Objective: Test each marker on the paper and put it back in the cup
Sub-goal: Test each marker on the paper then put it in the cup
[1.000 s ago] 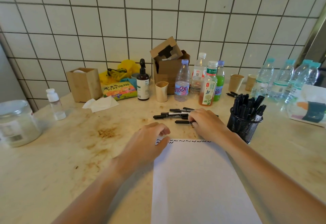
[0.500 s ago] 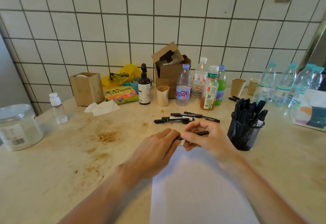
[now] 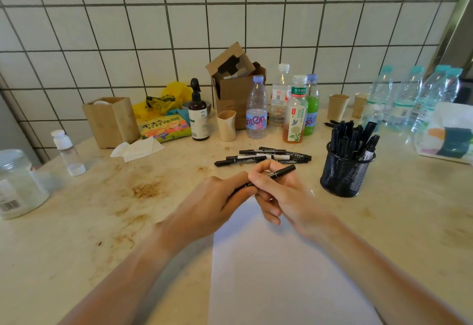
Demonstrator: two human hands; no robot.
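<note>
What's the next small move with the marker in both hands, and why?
Probably pull the cap off. Both hands, left hand and right hand, grip one black marker above the top of the paper, one at each end. No tip shows, so it looks capped, and it cannot be tested until it is open.

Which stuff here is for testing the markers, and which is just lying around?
For the job: marker held by both hands, left, right; loose markers; mesh cup; paper.
Lying about: bottles, cardboard box, tissue, jar.
</note>
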